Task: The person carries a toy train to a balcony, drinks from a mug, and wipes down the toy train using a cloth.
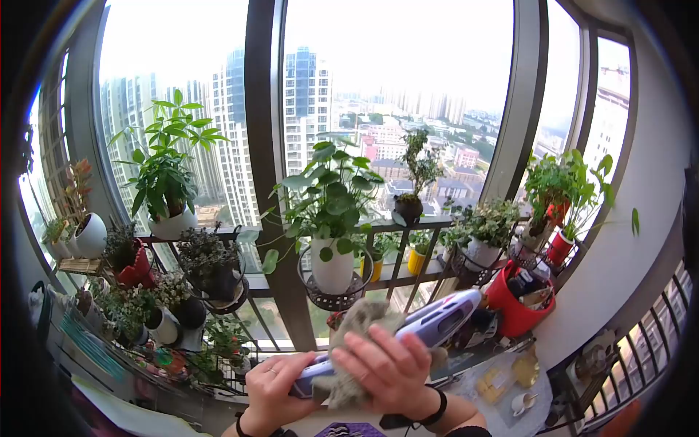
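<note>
A long purple-blue and white plastic device (440, 315), whose exact kind I cannot make out, slants up to the right in front of me. My left hand (273, 390) grips its lower left end, fingers wrapped round it. A crumpled grey cloth (362, 324) lies over the middle of the device. My right hand (386, 368) presses this rag against the device, its fingers bent over the cloth. Part of the device is hidden under the cloth and fingers.
Potted plants hang along the window railing, among them a leafy one in a white pot (331, 266). A red bucket (510, 302) with things in it stands right. Below it, a small covered table (477, 408) holds a cup (523, 403) and food-like yellow items (494, 384).
</note>
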`<state>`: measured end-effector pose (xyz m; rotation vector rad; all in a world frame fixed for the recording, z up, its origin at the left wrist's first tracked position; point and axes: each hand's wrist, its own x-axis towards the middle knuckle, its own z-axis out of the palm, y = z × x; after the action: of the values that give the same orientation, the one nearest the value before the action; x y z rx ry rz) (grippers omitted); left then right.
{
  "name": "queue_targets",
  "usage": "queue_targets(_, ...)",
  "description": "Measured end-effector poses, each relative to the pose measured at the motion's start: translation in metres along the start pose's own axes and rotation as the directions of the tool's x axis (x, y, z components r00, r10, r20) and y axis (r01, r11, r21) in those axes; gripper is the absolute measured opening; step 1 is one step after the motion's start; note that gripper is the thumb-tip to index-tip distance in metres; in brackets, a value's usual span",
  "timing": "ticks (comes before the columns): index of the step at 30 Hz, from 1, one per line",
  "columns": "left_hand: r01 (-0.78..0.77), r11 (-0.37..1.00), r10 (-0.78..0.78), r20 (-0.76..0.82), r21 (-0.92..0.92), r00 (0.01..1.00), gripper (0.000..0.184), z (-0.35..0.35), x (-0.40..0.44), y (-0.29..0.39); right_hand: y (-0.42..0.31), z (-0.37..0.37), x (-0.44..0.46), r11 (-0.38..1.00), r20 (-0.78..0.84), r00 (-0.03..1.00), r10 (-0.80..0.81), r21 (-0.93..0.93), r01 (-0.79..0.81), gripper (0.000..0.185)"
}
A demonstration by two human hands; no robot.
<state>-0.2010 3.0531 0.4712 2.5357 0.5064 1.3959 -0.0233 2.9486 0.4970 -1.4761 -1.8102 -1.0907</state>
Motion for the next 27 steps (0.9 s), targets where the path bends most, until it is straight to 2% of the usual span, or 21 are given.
queue_targets(1, -0.013, 1.0, 0.013, 0.006, 0.001, 1.0, 0.046, -0.002, -0.007, -0.006, -0.003, 0.005, -0.002, 1.0, -0.009, 1.0, 0.01, -0.006, -0.01, 0.036)
queue_targets(3, -0.014, 0.998, 0.018, -0.055, 0.068, 0.998, 0.046, 0.009, -0.02, -0.019, 0.009, 0.011, -0.007, 0.969, -0.116, 0.963, 0.244, 0.058, -0.239, 0.033)
queue_targets(4, -0.011, 0.998, 0.015, -0.065, 0.061, 0.998, 0.047, 0.011, -0.027, -0.024, 0.02, 0.009, -0.007, 0.971, -0.111, 0.965, 0.239, 0.05, -0.235, 0.033)
queue_targets(6, 0.002, 0.999, 0.0, -0.062, 0.033, 0.998, 0.047, 0.011, -0.026, -0.02, 0.041, -0.002, -0.001, 0.906, -0.205, 0.885, 0.419, 0.033, -0.422, 0.042)
queue_targets(7, 0.01, 1.0, -0.009, -0.063, 0.019, 0.998, 0.047, 0.009, -0.024, -0.014, 0.043, -0.009, 0.004, 0.904, -0.189, 0.886, 0.424, 0.035, -0.426, 0.042)
queue_targets(9, 0.02, 0.999, -0.018, -0.057, 0.025, 0.998, 0.048, 0.007, -0.014, -0.001, 0.041, -0.02, 0.011, 0.914, -0.143, 0.903, 0.404, 0.041, -0.403, 0.045)
queue_targets(10, 0.008, 1.0, -0.006, -0.078, 0.021, 0.997, 0.048, 0.01, -0.011, 0.002, 0.034, -0.019, 0.011, 0.946, -0.153, 0.934, 0.322, 0.077, -0.314, 0.046)
queue_targets(11, -0.003, 1.0, 0.004, -0.102, 0.015, 0.995, 0.048, 0.017, -0.012, 0.004, 0.027, -0.016, 0.007, 0.946, -0.148, 0.935, 0.322, 0.08, -0.313, 0.046)
queue_targets(13, -0.005, 0.999, 0.01, -0.115, 0.042, 0.993, 0.049, 0.03, -0.025, 0.005, 0.016, -0.007, -0.007, 0.997, -0.034, 0.999, -0.042, -0.06, 0.04, 0.047)
queue_targets(15, 0.043, 0.998, -0.036, -0.168, 0.036, 0.985, 0.051, 0.038, -0.042, 0.004, 0.027, -0.003, -0.013, 0.998, -0.044, 0.997, -0.06, -0.005, 0.06, 0.045)
queue_targets(17, 0.085, 0.996, -0.081, -0.157, 0.016, 0.984, 0.053, 0.036, -0.052, 0.007, 0.048, -0.007, -0.004, 0.962, -0.104, 0.977, 0.185, 0.222, -0.159, 0.042)
queue_targets(18, 0.109, 0.994, -0.105, -0.145, 0.021, 0.984, 0.053, 0.031, -0.054, 0.008, 0.062, -0.013, 0.003, 0.939, -0.096, 0.962, 0.255, 0.263, -0.222, 0.042)
queue_targets(21, 0.128, 0.992, -0.124, -0.132, 0.02, 0.983, 0.053, 0.01, -0.044, 0.007, 0.065, -0.021, 0.024, 0.931, -0.112, 0.94, 0.323, 0.217, -0.294, 0.045)
queue_targets(23, 0.066, 0.997, -0.059, -0.152, 0.047, 0.987, 0.052, 0.003, -0.036, 0.002, 0.037, -0.016, 0.025, 0.945, -0.129, 0.947, 0.293, 0.19, -0.266, 0.043)
queue_targets(25, 0.041, 0.999, -0.038, -0.165, 0.017, 0.986, 0.052, 0.012, -0.037, -0.012, 0.001, 0.003, 0.012, 0.99, -0.044, 0.993, 0.109, 0.091, -0.105, 0.043)
queue_targets(27, 0.036, 0.999, -0.04, -0.156, -0.027, 0.987, 0.051, 0.026, -0.043, -0.029, -0.017, 0.019, 0.004, 0.991, -0.048, 0.996, -0.077, -0.109, 0.072, 0.047)
